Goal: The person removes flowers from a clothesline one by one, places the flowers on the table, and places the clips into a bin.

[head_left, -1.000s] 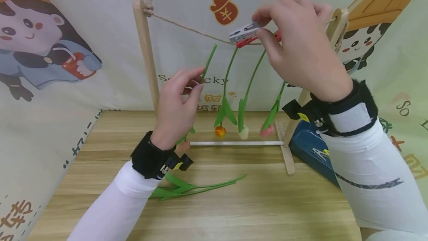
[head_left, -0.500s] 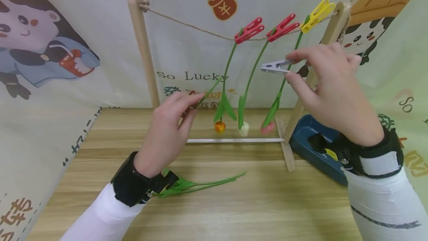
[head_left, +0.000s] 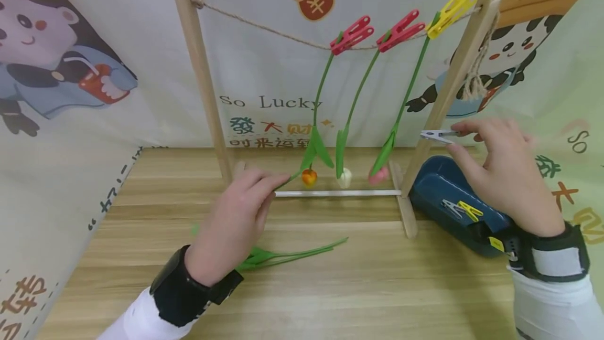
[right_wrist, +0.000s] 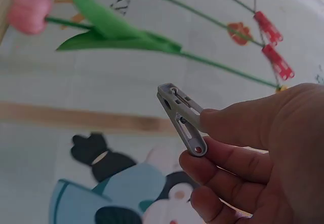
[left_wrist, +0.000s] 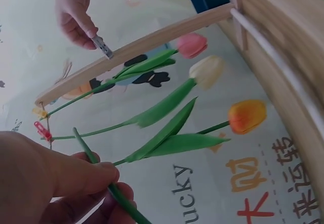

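Note:
My left hand (head_left: 231, 219) pinches the green stem (left_wrist: 125, 203) of an artificial flower between thumb and fingers, low over the table; its bloom is hidden. At the right, my right hand (head_left: 507, 172) holds a grey clothespin (right_wrist: 179, 118) by its handles, near the right post and above the blue bin. Three artificial tulips hang head down from a twine line (head_left: 264, 28): an orange one (head_left: 309, 177) and a white one (head_left: 344, 178) under red clothespins (head_left: 351, 35), and a pink one (head_left: 378, 174) under a yellow clothespin (head_left: 451, 12).
Two wooden posts (head_left: 200, 67) carry the twine, joined low down by a white rod (head_left: 330, 193). Beside the right foot stands a blue bin (head_left: 439, 174) with grey and yellow clothespins (head_left: 464, 210) inside. More green stems (head_left: 297, 258) lie on the wooden table (head_left: 377, 287).
My right hand has moved from the line down and right, carrying the grey clothespin and uncovering the clipped pegs. My left hand has lowered with the stem.

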Motion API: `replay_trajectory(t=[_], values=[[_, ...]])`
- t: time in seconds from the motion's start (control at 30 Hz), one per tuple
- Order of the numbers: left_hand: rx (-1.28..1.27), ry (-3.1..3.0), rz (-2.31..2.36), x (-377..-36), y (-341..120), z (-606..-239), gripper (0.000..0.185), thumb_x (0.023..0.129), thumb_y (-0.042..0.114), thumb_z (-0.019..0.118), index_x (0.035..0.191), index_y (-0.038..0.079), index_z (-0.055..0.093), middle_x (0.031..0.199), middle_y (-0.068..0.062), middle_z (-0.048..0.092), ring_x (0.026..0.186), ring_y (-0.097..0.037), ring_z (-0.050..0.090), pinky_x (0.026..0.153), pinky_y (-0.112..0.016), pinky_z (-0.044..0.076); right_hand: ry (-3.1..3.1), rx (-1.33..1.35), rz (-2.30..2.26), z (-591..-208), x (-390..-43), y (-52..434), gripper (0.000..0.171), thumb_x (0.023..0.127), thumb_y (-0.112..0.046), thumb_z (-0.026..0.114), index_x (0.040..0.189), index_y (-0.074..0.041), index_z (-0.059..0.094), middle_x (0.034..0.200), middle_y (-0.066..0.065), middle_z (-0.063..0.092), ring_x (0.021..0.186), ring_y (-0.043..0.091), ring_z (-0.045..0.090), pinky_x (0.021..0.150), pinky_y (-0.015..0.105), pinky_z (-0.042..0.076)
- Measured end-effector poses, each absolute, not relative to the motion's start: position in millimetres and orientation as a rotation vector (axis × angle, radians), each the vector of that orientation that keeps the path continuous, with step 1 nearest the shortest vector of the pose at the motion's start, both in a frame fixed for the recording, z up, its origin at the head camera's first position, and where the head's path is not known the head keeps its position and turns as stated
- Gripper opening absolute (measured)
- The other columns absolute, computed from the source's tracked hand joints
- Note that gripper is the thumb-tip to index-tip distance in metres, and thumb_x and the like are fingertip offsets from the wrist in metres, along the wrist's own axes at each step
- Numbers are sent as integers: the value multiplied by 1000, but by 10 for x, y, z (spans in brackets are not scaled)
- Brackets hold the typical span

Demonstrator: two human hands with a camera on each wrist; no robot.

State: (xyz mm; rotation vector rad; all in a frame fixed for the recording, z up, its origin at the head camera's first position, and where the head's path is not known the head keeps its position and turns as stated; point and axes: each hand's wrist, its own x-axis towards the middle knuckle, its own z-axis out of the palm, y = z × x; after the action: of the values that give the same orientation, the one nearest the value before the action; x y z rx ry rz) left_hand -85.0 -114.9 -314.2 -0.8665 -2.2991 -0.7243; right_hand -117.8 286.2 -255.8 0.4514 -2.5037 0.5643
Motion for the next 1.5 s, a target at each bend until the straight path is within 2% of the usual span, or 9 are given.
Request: replay_trajectory(t=[0.1, 0.17, 0.27, 0.53, 0.7, 1.07, 1.2, 1.3, 1.5], values=[[-877, -2342, -693, -811, -1135, -3253, 38, 91, -16, 74, 125, 0, 74, 108, -8, 67, 100, -23, 68, 94, -39, 59, -2530, 406, 570, -2666, -1190, 2981, 30, 99, -7, 71, 127, 4, 68, 117, 26, 67, 110, 45, 48, 81, 57, 18], [-888, -2384, -674, -785, -1117, -3342, 37, 91, -15, 74, 125, 1, 74, 108, -8, 67, 99, -23, 67, 83, -35, 61, -2547, 375, 565, -2728, -1198, 3052, 30, 100, -7, 70, 127, 5, 67, 120, 28, 66, 113, 48, 47, 78, 58, 16], [-916, -2437, -643, -749, -1079, -3485, 38, 90, -16, 74, 124, 1, 74, 107, -8, 67, 98, -23, 66, 81, -34, 60, -2568, 328, 560, -2816, -1208, 3160, 31, 100, -8, 69, 127, 7, 66, 121, 31, 66, 113, 50, 47, 78, 62, 16], [-983, -2565, -571, -674, -958, -3829, 52, 80, -26, 70, 123, 4, 75, 98, -2, 63, 92, -18, 62, 77, -33, 57, -2699, 244, 563, -3104, -1282, 3470, 33, 100, -9, 68, 127, 10, 64, 122, 35, 65, 110, 55, 45, 85, 74, 20], [-1008, -2606, -511, -657, -899, -4028, 45, 84, -21, 73, 121, 4, 75, 96, -2, 62, 87, -17, 59, 75, -30, 55, -2827, 193, 572, -3304, -1355, 3643, 36, 103, -12, 68, 128, 13, 61, 123, 38, 63, 111, 59, 47, 90, 82, 19], [-985, -2754, -337, -682, -820, -4379, 37, 88, -7, 80, 121, 10, 77, 98, -1, 64, 89, -16, 59, 78, -29, 56, -2985, 187, 595, -3720, -1514, 3796, 36, 102, -21, 71, 122, 9, 66, 118, 35, 68, 106, 59, 59, 82, 76, 23], [-996, -2774, -308, -695, -813, -4449, 37, 87, -6, 81, 120, 10, 78, 99, -1, 65, 89, -17, 60, 79, -30, 57, -3025, 170, 646, -3822, -1560, 3819, 37, 101, -22, 72, 122, 8, 67, 118, 33, 70, 106, 57, 61, 87, 82, 21], [-999, -2773, -302, -706, -817, -4488, 35, 88, -6, 81, 118, 11, 78, 98, -1, 65, 89, -17, 60, 79, -30, 57, -3053, 167, 659, -3888, -1587, 3836, 38, 101, -23, 73, 123, 7, 67, 119, 31, 70, 107, 56, 61, 88, 80, 23], [-1001, -2768, -310, -711, -837, -4542, 28, 88, -4, 81, 111, 11, 80, 94, 0, 62, 86, -16, 59, 75, -30, 56, -3101, 165, 658, -3982, -1609, 3853, 38, 100, -24, 74, 123, 6, 68, 120, 30, 71, 108, 55, 62, 79, 65, 27]])
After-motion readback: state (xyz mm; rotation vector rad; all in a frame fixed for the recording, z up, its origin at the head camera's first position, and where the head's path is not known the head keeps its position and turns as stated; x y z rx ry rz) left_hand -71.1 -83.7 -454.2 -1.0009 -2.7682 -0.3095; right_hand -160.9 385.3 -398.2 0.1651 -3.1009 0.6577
